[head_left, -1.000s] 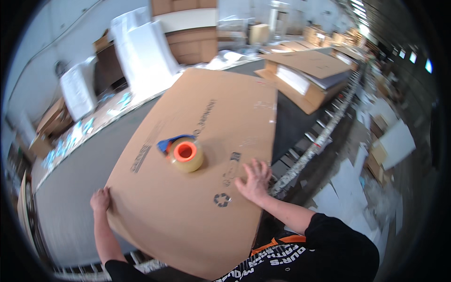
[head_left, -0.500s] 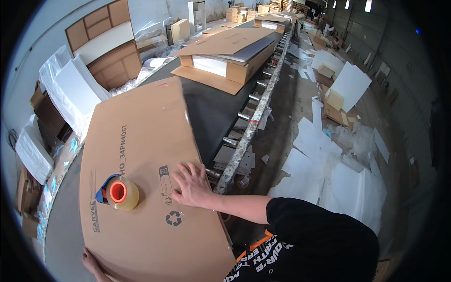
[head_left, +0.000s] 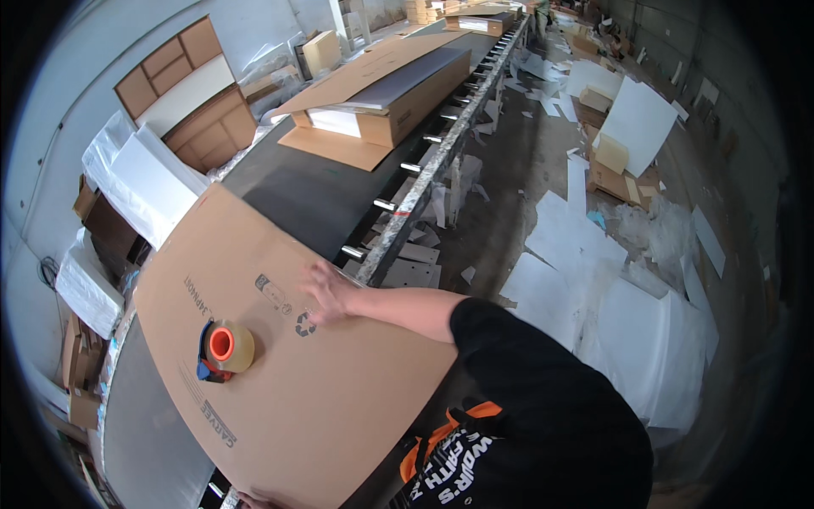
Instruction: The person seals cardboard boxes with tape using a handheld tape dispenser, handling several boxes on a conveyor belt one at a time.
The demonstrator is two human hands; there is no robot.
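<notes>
A large flat brown carton (head_left: 280, 399) lies askew across the dark conveyor belt (head_left: 297, 195) in front of me. My right hand (head_left: 326, 293) rests palm down on its top near the far right edge, fingers spread and a little blurred. At the lower edge of the picture, only a small part of my left hand (head_left: 252, 500) shows by the carton's near edge. Its fingers are mostly hidden. On the carton, left of my right hand, sits a tape dispenser (head_left: 203, 360) with a blue frame and a thick roll of clear yellowish tape (head_left: 242, 346) on an orange core.
Farther along the belt stands a partly open carton (head_left: 415, 110) with white panels inside. A worn metal rail (head_left: 407, 212) with short rollers borders the belt's right. White sheets (head_left: 568, 254) and scraps litter the floor there. Wrapped white panels (head_left: 153, 178) lean at the left.
The carton has turned counterclockwise, with the tape dispenser turning along on it. My right hand has shifted slightly left and away from me; my left hand has moved right along the lower edge.
</notes>
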